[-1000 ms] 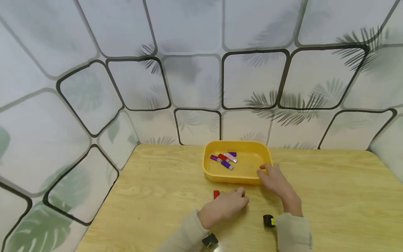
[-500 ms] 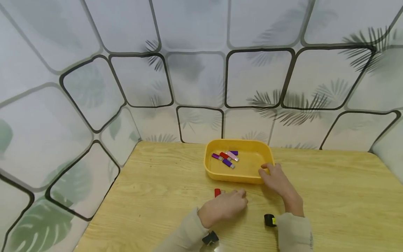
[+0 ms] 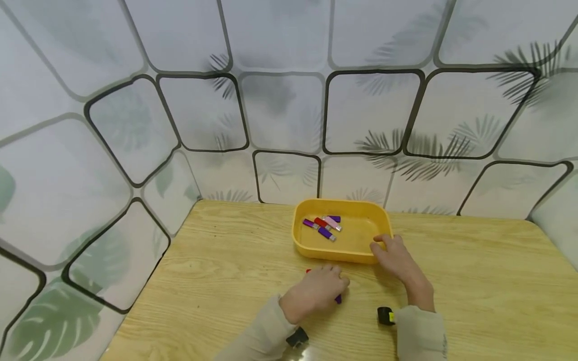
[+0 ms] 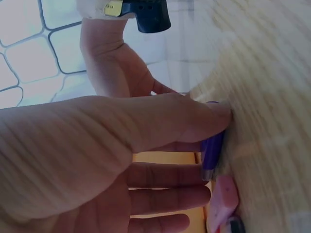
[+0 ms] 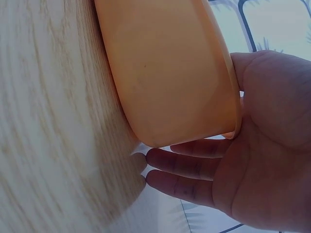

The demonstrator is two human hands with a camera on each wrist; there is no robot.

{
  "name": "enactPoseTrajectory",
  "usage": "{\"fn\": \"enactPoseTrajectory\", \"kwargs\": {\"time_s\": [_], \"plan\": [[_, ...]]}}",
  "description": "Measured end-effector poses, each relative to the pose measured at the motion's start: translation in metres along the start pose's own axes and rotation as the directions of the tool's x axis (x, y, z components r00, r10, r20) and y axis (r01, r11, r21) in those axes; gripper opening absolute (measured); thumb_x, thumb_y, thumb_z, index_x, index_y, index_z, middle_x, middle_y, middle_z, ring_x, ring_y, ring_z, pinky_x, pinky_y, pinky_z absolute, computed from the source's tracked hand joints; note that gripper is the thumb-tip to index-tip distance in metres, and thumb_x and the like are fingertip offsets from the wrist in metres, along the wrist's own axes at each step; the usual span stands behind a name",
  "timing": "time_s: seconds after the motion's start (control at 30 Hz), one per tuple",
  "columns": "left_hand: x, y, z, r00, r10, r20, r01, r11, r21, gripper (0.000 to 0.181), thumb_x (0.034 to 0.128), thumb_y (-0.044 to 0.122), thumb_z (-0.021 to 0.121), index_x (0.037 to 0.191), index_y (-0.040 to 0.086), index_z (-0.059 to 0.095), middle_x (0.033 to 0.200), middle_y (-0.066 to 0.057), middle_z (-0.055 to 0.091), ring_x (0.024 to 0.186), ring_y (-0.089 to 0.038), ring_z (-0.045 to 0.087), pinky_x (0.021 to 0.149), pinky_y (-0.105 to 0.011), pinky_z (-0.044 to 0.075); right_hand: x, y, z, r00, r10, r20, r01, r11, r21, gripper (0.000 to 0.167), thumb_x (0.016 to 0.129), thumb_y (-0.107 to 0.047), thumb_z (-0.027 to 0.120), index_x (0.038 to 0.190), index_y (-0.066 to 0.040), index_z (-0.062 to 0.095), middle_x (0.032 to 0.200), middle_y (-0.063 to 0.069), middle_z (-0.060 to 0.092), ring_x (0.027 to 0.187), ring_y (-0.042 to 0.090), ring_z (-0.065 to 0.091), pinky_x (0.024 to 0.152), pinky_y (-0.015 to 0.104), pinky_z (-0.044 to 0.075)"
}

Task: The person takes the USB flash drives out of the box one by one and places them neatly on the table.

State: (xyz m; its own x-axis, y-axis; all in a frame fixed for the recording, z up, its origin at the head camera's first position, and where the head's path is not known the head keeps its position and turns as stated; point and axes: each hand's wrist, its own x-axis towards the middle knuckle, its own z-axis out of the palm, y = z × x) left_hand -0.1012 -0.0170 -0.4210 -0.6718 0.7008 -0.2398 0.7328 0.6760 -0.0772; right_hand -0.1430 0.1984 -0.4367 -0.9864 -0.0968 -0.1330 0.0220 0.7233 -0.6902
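Within left hand (image 3: 318, 290) | purple USB stick (image 4: 212, 150), pinched | right hand (image 3: 397, 258) gripping yellow tray (image 3: 331, 254)

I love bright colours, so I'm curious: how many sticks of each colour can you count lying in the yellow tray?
Purple sticks: 3
Red stick: 1
Pink stick: 1
Total: 5

1. From the head view, we see soft, even light on the desk (image 3: 244, 260) around the yellow tray (image 3: 363, 240), with slight glare well on its near side.
2. We find the wall (image 3: 280, 110) greyer high above the tray.
3. In the wrist views, our hands (image 5: 277, 165) look dim against bright wall.
4. We notice shadow on the desk just beside the tray, right wrist view.
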Motion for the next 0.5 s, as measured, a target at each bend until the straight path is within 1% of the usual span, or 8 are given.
{"fn": "enactPoseTrajectory", "kwargs": {"time_s": [0.2,0.37,0.5], "plan": [[-0.002,-0.006,0.000,0.999,-0.040,0.010,0.040,0.999,-0.029,0.030,0.0878,0.027,0.074,0.116,0.025,0.064,0.111,0.002,0.057,0.103,-0.013,0.055,0.090,-0.027,0.048,0.001,0.000,0.000,1.000,0.003,0.005,-0.003,1.000,-0.006,0.049,0.103,-0.026,0.043,0.134,0.012,0.048,0.128,0.036,0.037,0.108,0.042,0.049,0.095,0.058,0.040],[-0.005,-0.010,-0.001,0.998,-0.059,0.029,0.061,0.997,-0.046,0.028,0.0879,0.031,0.075,0.113,0.027,0.064,0.111,0.002,0.055,0.103,-0.015,0.051,0.091,-0.030,0.045,0.001,-0.002,-0.001,1.000,0.001,0.011,-0.001,1.000,-0.003,0.049,0.103,-0.026,0.043,0.134,0.012,0.047,0.128,0.037,0.036,0.109,0.043,0.048,0.096,0.058,0.040],[-0.007,-0.013,-0.002,0.996,-0.084,0.029,0.086,0.993,-0.079,0.026,0.0873,0.030,0.075,0.110,0.028,0.063,0.108,0.001,0.053,0.097,-0.016,0.048,0.086,-0.030,0.044,0.001,-0.002,-0.001,1.000,0.012,0.017,-0.012,1.000,0.006,0.050,0.103,-0.026,0.043,0.135,0.012,0.046,0.130,0.036,0.035,0.110,0.043,0.048,0.097,0.059,0.039]]}}
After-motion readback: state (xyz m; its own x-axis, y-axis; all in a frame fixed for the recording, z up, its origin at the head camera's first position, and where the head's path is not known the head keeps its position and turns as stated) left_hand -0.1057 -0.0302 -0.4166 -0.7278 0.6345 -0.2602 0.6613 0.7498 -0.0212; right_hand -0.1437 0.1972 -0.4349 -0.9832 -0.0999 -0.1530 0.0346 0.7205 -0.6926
